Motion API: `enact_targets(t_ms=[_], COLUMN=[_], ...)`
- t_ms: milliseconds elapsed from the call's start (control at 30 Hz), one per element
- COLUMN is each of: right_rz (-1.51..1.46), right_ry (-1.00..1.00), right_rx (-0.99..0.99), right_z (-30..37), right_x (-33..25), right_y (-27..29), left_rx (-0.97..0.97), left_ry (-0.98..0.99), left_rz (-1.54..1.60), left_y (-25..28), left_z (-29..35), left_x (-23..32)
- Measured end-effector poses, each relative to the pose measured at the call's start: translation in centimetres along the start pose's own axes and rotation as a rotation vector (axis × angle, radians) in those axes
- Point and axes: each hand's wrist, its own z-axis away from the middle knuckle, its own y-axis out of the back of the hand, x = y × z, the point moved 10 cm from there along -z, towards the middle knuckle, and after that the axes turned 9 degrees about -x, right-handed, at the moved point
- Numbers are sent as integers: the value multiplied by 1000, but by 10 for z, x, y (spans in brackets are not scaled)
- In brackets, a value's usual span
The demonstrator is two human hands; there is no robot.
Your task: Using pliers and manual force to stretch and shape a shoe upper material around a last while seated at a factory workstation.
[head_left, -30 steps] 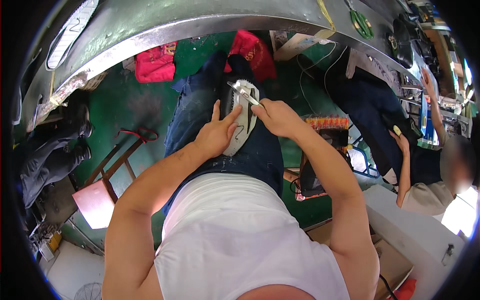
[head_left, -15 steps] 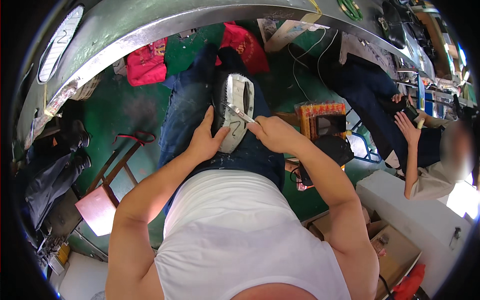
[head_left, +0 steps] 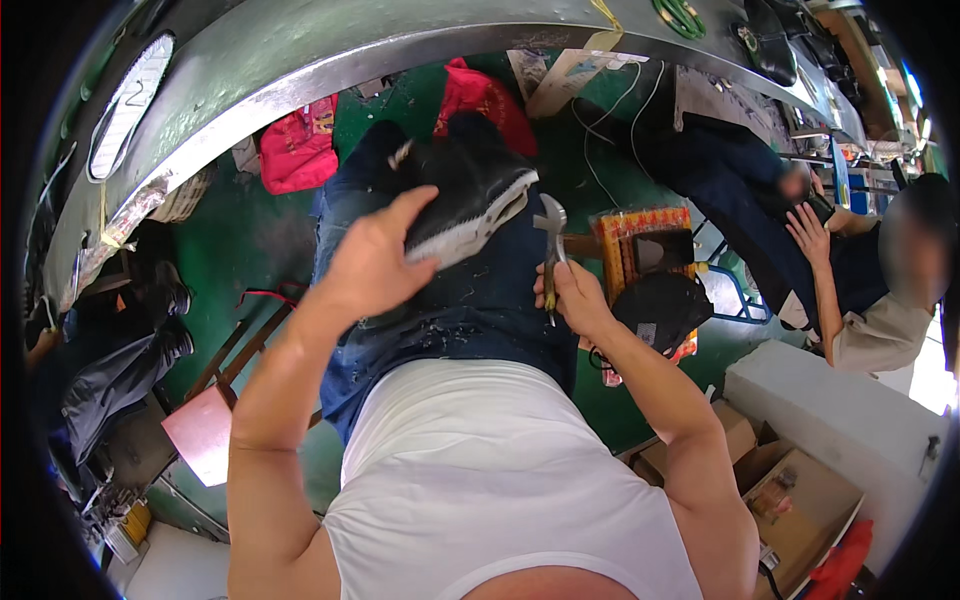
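Work judged mid-way: sole edge partly done, more rim likely left; right hand (head_left: pixel 572 292) closed around metal pincers (head_left: pixel 553 232), jaws clear of the shoe; left hand (head_left: pixel 375 262) clasping the black shoe (head_left: pixel 470 195) over the lap, pale ridged sole tilted outward; beyond, curved steel bench edge (head_left: pixel 300 55), smooth and shiny.

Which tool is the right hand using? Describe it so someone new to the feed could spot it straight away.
Start at the dark blue jeans on the person's lap, then go to the black shoe the left hand holds above them. Just right of the shoe's pale sole, the right hand holds upright metal pincers, the only shiny steel tool there, with a curved head.
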Motion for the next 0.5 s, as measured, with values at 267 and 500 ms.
enact_targets(t_ms=[267,500], right_rz=[-38,297], right_ry=[44,-150], right_rx=[-33,-124], right_z=[12,28], right_x=[-17,-37], right_y=[3,-10], left_rx=[58,-133], left_ry=[-79,10], left_rz=[434,425], left_y=[61,-67], left_z=[-61,-54], left_x=[46,-40])
